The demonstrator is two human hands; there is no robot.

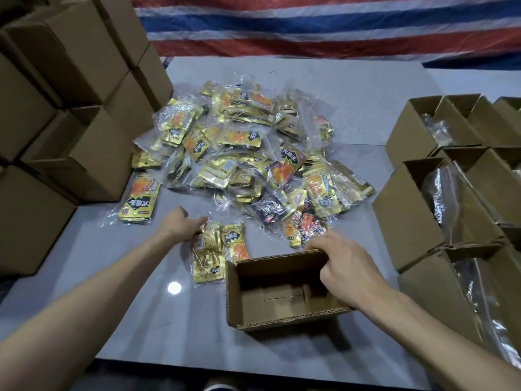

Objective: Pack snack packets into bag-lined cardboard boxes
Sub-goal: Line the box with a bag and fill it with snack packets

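An open, empty cardboard box stands on the grey table in front of me, with no bag lining visible inside. My right hand grips its far right corner, fingers curled over the rim. My left hand pinches the top of a clear bag of gold snack packets lying just left of the box. A big heap of gold and orange snack packets in clear bags covers the middle of the table. One packet bundle lies apart at the left.
Stacked closed cardboard boxes wall off the left side. Several open boxes with shiny bag linings stand in rows at the right. A striped tarpaulin hangs behind the table.
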